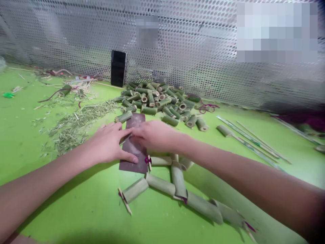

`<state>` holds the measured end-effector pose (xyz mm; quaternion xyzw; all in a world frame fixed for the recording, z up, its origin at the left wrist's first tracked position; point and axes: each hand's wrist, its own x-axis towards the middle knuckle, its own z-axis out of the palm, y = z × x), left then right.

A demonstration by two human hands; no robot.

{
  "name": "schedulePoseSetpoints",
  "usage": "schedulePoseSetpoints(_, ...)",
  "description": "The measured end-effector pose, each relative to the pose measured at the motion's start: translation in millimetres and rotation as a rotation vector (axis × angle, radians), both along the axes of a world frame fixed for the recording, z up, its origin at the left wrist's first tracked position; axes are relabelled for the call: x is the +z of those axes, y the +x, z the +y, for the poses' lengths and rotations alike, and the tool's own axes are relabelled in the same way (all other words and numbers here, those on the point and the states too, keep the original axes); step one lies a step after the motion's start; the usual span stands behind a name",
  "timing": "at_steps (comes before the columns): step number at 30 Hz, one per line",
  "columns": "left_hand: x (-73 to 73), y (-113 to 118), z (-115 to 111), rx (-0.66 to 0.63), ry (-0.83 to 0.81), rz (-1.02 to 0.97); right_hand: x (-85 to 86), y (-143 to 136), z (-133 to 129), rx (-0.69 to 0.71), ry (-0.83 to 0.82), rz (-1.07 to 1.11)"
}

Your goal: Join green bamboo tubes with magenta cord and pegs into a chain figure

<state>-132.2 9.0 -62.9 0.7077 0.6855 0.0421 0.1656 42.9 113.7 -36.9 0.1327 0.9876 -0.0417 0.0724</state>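
A dark brown sheet (132, 162) that looks like sandpaper lies flat on the green table, under both my hands. My left hand (109, 142) rests at the sheet's left edge, thumb stretched across its lower part and index finger reaching to my other hand. Closed fingers of my right hand (154, 135) press on the upper middle of the sheet; whatever they hold is hidden. Just beyond them lies a short bamboo tube (124, 117). Closer to me, pale bamboo tubes (160, 184) are strung together with purple cord and small sticks.
A heap of cut green bamboo tubes (154, 98) sits behind my hands. A phone (118, 68) leans on the perforated metal panel (83, 44). Bamboo shavings (73, 127) spread at left. Thin sticks (256, 139) and a tube on a stick (224, 130) lie at right.
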Motion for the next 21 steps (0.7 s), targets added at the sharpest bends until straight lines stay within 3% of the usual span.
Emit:
schedulePoseSetpoints(2,0.9,0.6,0.5,0.008,-0.023,0.008,1.3,-1.5,0.8,0.061,-0.059,-0.033)
schedulePoseSetpoints(6,0.8,1.3,1.5,0.015,-0.032,0.019,3.1,-3.4,2.1,-0.002,0.033,0.005)
schedulePoseSetpoints(9,0.7,1.2,2.5,0.017,-0.036,0.022,4.7,-4.8,0.8,0.097,-0.059,-0.068)
schedulePoseSetpoints(13,1.7,1.3,4.0,0.011,-0.055,0.018,6.7,-8.1,-3.0,0.004,-0.026,-0.036)
schedulePoseSetpoints(17,2.4,1.4,3.9,0.034,-0.057,0.020,5.5,-9.4,-5.2,0.097,-0.118,-0.043)
schedulePoseSetpoints(21,4.0,1.0,3.1,0.006,-0.039,0.043,5.3,-9.5,-4.7,-0.021,-0.017,-0.010)
